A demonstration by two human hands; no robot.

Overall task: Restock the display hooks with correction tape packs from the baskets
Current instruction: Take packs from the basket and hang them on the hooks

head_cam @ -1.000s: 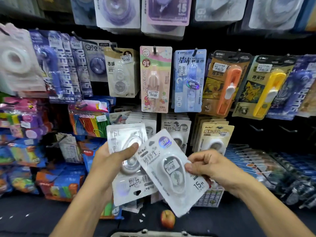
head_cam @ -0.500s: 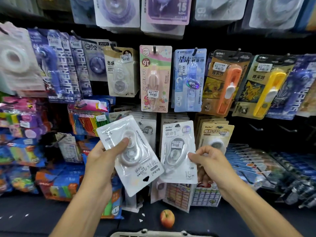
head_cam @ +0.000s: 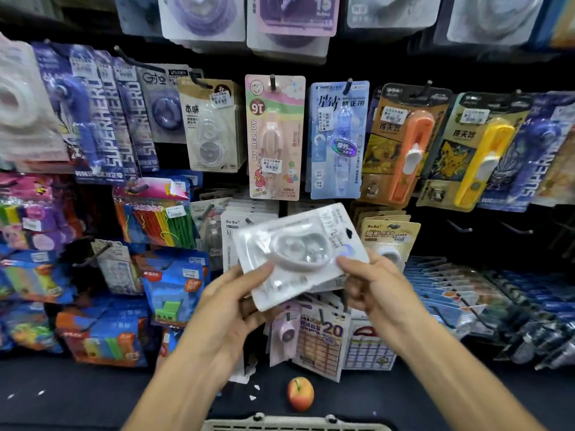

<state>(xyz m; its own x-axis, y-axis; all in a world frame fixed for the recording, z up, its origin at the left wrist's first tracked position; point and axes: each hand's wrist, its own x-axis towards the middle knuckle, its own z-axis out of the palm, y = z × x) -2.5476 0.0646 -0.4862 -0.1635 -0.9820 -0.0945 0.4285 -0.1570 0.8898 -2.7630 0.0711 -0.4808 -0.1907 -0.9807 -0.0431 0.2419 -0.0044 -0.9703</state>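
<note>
Both hands hold white correction tape pack (head_cam: 298, 255) sideways before hooks: left hand (head_cam: 231, 306) fingers pinch lower-left edge, right hand (head_cam: 371, 283) fingers pinch right end. Apple (head_cam: 300, 393) on floor below.

Both hands hold a white correction tape pack (head_cam: 300, 255) turned sideways before the display — the left hand (head_cam: 231, 301) grips its lower left corner, the right hand (head_cam: 370, 286) pinches the right edge near the hang hole. Behind it hang more white packs (head_cam: 236, 225) and beige packs (head_cam: 389, 234). Above, on hooks, hang a pink My Melody pack (head_cam: 273, 136), a blue pack (head_cam: 337, 140) and an orange pack (head_cam: 404, 144). Below lie an apple (head_cam: 300, 393) and a basket rim (head_cam: 295, 424) — right at the frame's bottom edge.
</note>
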